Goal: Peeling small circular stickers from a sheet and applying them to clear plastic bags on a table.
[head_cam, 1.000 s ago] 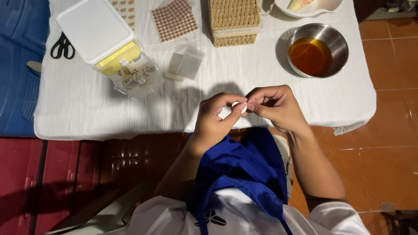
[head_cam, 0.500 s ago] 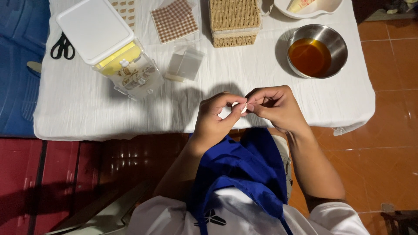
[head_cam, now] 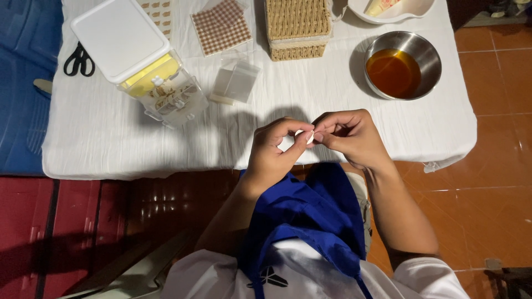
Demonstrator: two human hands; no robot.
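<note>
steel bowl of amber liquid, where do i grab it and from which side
Take the round steel bowl of amber liquid by its rim at opposite sides, coming from above with both hands. It stands upright, open and partly filled on the white tablecloth, so a level lift probably avoids spilling.

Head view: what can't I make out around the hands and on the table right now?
- Small white piece, head view: pinched between left hand and right hand; fingertips cover most of it, so its kind is unclear.
- White dish: cut off by the top edge.
- Clear container under the white lid: contents too small to tell.
- Scissors: blades blurred against the blue cloth.
</note>
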